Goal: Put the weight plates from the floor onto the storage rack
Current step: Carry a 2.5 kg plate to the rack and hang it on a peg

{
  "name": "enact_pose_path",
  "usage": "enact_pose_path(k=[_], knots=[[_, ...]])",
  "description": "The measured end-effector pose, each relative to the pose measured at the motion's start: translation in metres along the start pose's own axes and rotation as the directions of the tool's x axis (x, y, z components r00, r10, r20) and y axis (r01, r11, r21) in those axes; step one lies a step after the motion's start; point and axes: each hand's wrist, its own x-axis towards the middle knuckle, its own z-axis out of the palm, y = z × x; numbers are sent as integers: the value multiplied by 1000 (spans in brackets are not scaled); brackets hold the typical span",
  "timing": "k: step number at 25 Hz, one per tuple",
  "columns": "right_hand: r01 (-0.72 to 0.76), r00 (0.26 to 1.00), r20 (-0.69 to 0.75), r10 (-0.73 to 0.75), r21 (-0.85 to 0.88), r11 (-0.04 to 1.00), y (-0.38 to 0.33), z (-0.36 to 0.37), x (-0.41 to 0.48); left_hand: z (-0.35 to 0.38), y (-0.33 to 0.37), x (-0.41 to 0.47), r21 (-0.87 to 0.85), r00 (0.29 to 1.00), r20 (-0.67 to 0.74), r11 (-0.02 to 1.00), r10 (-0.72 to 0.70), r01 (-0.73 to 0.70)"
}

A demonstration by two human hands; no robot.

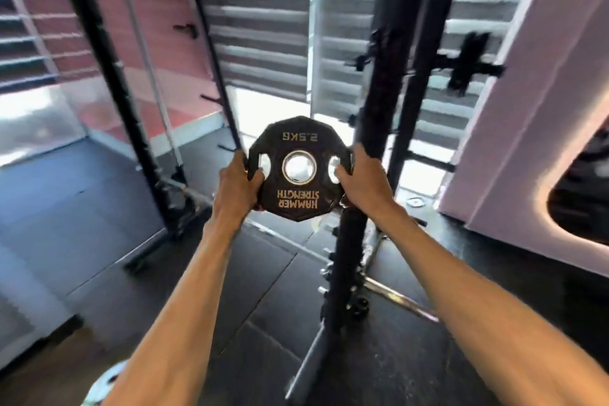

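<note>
Left hand (238, 183) clamped on the left edge of a small black many-sided rubber weight plate (298, 188), thumb hooked into its left grip slot. Right hand (361, 183) gripping the right edge the same way, thumb in the right slot. Plate held upright in the air at arm's length, gold lettering upside down, steel-ringed centre hole facing the camera. Just behind the right hand, a black steel rack upright (379, 92). Below, dark rubber gym flooring (99, 208).
</note>
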Motion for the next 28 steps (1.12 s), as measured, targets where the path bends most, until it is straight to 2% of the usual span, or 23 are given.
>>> enact_pose_path(k=[6, 12, 15, 20, 28], knots=[[-113, 955, -278, 106, -10, 994, 94, -130, -2, 120, 129, 10, -210, 968, 77, 953, 239, -219], [-221, 880, -441, 176, -52, 974, 210, -235, 1, 257, 244, 0, -328, 913, 164, 893, 374, -308], [-268, 845, -491, 210, -50, 962, 259, -278, 19, 314, 295, 4, -385, 892, 188, 866, 411, -318], [-265, 823, -532, 199, -49, 963, 323, -332, 70, 394, 352, 36, -435, 887, 206, 851, 412, -294], [-299, 771, -597, 223, -30, 954, 415, -348, 195, 506, 404, 126, -499, 860, 171, 795, 480, -344]])
